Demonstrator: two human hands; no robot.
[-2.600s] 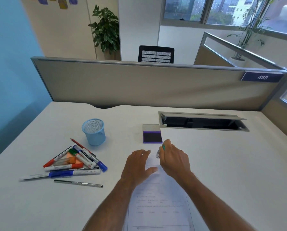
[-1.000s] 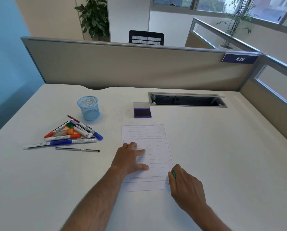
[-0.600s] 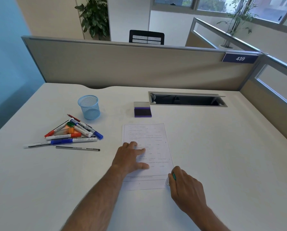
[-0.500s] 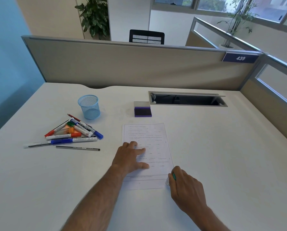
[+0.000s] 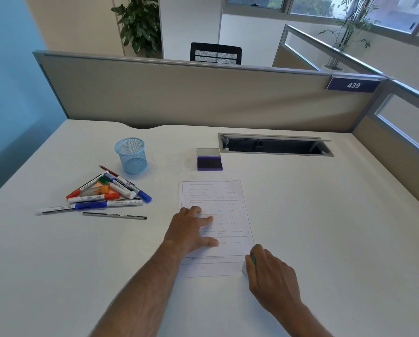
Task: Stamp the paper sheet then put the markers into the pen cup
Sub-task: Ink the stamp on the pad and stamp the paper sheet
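Pressing stamp (image 5: 248, 263) onto bottom right corner of paper sheet (image 5: 224, 203); right hand (image 5: 271, 278), fingers clenched round stamp, unmoved over last half second, so imprint likely being made. Left hand (image 5: 190, 231) flat, fingers released, pinning sheet on counter (image 5: 325, 215). Markers (image 5: 106, 198) lie in heap beside empty pen cup (image 5: 131, 155) (untouched). Ink pad (image 5: 209, 162) beyond sheet; nothing blocks route to cup.

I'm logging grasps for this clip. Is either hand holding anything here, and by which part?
The right hand grips the stamp around its upper body, base at the paper sheet's lower right corner. The left hand only presses the sheet flat.
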